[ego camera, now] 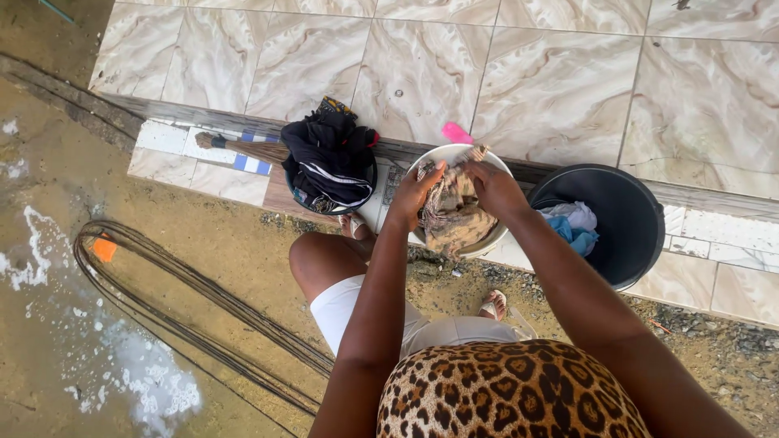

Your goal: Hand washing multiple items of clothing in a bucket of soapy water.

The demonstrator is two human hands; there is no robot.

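Beside the black bucket [625, 235] of blue and white cloth and the dark laundry basin [329, 174] sits a white bowl [442, 154], over which the left hand [415, 195] and right hand [493, 188] both clench a brown patterned cloth [453, 219].

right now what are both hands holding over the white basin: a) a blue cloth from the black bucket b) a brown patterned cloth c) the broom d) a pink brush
b: the left hand and right hand both grip the brown patterned cloth above the white basin; the blue cloth lies in the black bucket, untouched.
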